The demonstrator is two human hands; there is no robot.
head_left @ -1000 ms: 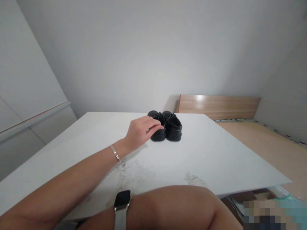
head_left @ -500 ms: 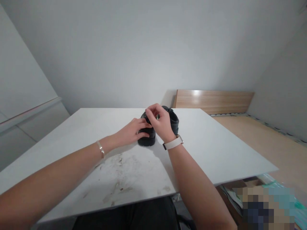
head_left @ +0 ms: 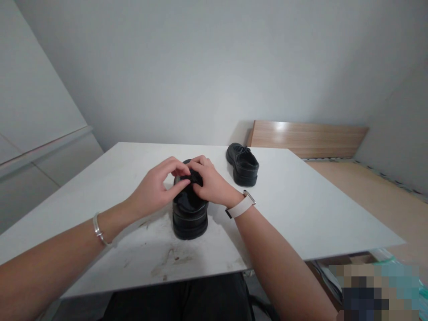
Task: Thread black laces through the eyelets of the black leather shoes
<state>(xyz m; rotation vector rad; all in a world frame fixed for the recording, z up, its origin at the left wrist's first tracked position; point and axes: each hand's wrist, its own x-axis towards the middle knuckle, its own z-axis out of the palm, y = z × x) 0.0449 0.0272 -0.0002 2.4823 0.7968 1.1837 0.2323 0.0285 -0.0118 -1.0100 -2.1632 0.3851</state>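
A black shoe (head_left: 190, 218) stands on the white table (head_left: 294, 214), its heel toward me. Both hands are at its lace area. My left hand (head_left: 163, 183) comes from the left, thumb and fingertips closed in a pinch at the laces; what they grip is too small to make out. From the right, my right hand (head_left: 209, 180) has its fingers bent over the front of the opening and the laces, with its fingertips partly hidden. A second black shoe (head_left: 246, 167), laced, stands farther back on the right, touched by neither hand.
Brown smudges and crumbs mark the table near its front edge. A wooden board (head_left: 307, 138) leans beyond the table's back right. Boxes and plastic bags lie below the right edge, partly blurred out.
The nearer shoe has come toward me and to the left, away from the other shoe. Both hands have moved from its heel and top to the lace area.
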